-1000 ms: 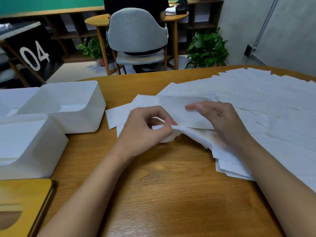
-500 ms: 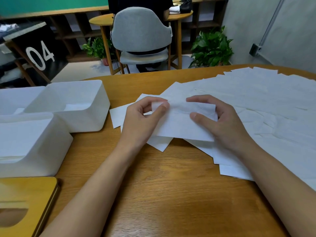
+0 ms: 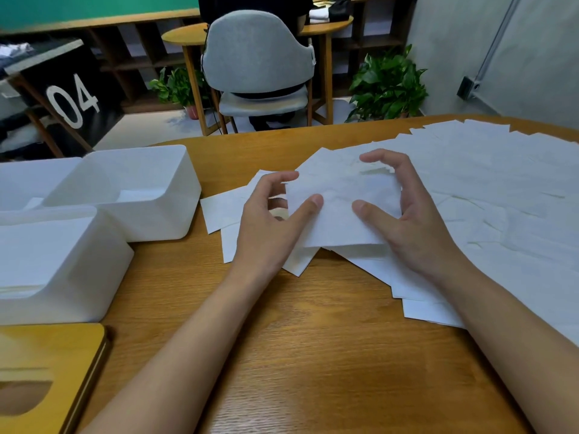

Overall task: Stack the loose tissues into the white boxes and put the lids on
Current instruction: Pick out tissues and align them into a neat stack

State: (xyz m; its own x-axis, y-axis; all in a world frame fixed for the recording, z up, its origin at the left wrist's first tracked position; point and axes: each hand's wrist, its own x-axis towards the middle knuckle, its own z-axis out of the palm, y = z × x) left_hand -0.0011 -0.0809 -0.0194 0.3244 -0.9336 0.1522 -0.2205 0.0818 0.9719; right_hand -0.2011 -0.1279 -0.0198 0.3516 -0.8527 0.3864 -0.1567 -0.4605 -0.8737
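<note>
Tissues [image 3: 470, 195], loose, lie fanned over the wooden table [image 3: 313, 355] under and to the right of both hands, the spread running off the frame's right edge, so how many there are can't be told. One small stack of tissues [image 3: 341, 211] sits between the hands: left hand [image 3: 269, 227] grips its left edge w/ thumb on top and fingers curled behind, right hand [image 3: 413, 220] grips its right edge the same way, thumb on top, index arched over the far side. Both hands are clamped on that stack; fingers under the paper are hidden, so can't tell how many sheets are pinched. Its lower edge overlaps the sheets lying beneath, and whether it's lifted clear of them or resting on them is unclear.

To the left of the left hand, well apart, stands an open white box [image 3: 150, 202] w/ some tissue visible low inside. Nearer the person and further left is a second white box [image 3: 62, 270], cut by the frame's left edge; white sheets seem to show at its near-left edge, but how full it is is hard to make out. A third white shape behind both is mostly cut off. Below the left forearm's side, at the bottom-left corner, lies a wooden lid [image 3: 53, 371] w/ an oval slot, partly out of frame.
</note>
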